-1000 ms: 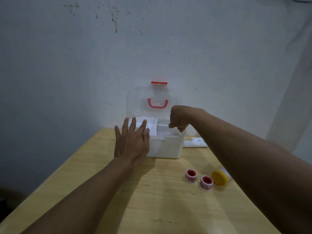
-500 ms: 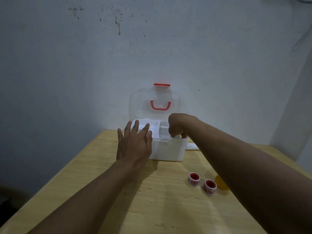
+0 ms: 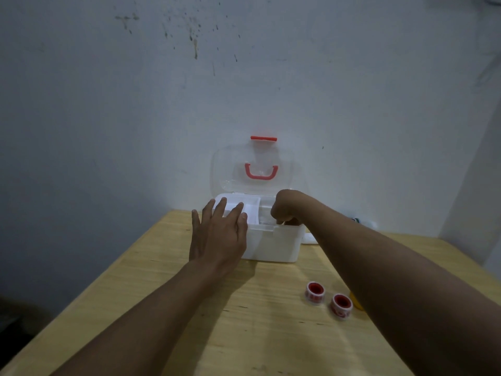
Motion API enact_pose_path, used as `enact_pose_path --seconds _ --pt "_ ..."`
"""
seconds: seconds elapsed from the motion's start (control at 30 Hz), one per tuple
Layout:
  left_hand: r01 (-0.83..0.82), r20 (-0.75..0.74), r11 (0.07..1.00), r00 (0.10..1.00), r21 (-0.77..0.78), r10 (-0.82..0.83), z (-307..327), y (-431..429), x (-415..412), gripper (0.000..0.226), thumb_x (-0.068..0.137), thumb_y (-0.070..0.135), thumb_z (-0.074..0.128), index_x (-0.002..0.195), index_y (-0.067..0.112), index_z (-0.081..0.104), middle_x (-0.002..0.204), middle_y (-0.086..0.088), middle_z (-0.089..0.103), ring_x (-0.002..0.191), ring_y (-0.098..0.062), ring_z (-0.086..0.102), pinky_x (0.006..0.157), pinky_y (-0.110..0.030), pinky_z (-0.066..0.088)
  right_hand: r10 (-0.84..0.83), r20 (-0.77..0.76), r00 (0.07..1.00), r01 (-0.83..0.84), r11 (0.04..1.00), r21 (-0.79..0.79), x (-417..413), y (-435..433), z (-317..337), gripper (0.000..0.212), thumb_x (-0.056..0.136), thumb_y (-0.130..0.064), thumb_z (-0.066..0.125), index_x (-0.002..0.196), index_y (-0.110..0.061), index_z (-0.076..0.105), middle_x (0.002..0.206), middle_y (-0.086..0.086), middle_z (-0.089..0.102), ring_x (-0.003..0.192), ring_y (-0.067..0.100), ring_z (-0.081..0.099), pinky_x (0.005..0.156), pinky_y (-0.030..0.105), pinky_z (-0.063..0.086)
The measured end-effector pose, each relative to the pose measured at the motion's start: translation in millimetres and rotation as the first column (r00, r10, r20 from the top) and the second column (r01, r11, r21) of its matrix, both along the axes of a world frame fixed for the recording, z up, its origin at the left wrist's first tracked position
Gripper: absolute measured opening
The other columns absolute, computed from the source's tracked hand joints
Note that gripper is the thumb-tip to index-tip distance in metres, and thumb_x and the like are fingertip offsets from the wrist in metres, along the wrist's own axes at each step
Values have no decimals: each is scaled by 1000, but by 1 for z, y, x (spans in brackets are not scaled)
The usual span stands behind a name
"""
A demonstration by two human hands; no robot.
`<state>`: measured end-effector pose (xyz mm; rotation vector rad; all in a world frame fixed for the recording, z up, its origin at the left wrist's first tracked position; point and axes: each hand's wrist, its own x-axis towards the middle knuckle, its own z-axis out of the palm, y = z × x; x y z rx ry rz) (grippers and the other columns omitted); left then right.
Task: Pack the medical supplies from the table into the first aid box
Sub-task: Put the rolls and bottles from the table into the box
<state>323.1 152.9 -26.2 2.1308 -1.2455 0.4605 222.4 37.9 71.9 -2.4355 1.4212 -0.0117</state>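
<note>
Right hand (image 3: 284,210) lower into box (image 3: 273,245)

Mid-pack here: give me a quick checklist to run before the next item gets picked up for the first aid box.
1. Lid open and upright: ok.
2. First aid box steadied: ok, left hand lies flat against its left front.
3. Right hand free: cannot tell, its fingers curl down into the box's right side.
4. Next items visible: ok, two tape rolls stand on the table.
5. Yellow-capped item reachable: cannot tell, the right forearm mostly hides it.
6. Room in box: cannot tell.
</note>
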Motion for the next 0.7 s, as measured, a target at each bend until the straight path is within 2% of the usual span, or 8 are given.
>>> enact_pose_path --seconds 0.07,0.17,0.27,0.33,0.43,0.57,0.7 --pt "-2 2 1000 1000 3 2 0 -1 0 59 95 49 14 142 34 47 155 -2 37 147 -22 20 119 -55 11 -38 88 995 34 998 53 5 -6 -3 17 97 -4 44 82 -3 52 78 11 55 62 18 52 75 29 49" --pt "-3 0 1000 1000 5 3 2 0 -1 61 94 50 13 142 33 47 155 -2 37 146 -22 20 119 -55 11 -89 214 973 55 986 159 7 -8 -5 13 96 -3 39 96 -1 51 84 15 56 66 21 55 73 31 51" --pt "1 -3 1000 1000 10 -1 3 0 -1 61 94 49 13 142 33 47 155 -2 37 147 -22 20 119 -55 9 -112 287 951 46 973 227 6 -9 -5 17 95 -4 35 93 0 51 102 23 68 85 29 69 87 36 57" --pt "7 -15 1000 1000 26 -6 5 0 -2 62 93 49 12 143 33 46 156 -1 36 147 -21 18 119 -55 6 -132 317 939 45 962 269 4 -10 -3 20 95 -4 35 100 3 53 111 25 68 100 32 71 92 42 56" --pt "-2 -20 998 1000 59 3 8 0 -3 60 93 47 12 145 34 41 157 -2 33 149 -22 14 119 -56 1 -126 378 917 26 966 258 -6 -11 2 28 96 -5 36 110 8 56 109 28 69 98 33 72 89 42 58" --pt "-20 43 998 999 64 17 14 -1 -11 59 95 44 12 149 33 35 157 -2 33 150 -24 12 117 -59 -4 -91 505 859 -6 982 188 -23 -14 15 33 88 1 39 113 14 57 92 25 69 73 31 66 83 39 59" --pt "25 80 999 996 46 -29 16 -7 -30 58 98 47 12 148 33 36 155 -2 36 150 -23 11 117 -61 -3 -26 513 858 -12 997 71 -44 -22 27 28 86 -2 49 105 9 65 93 26 71 79 32 74 71 44 63"
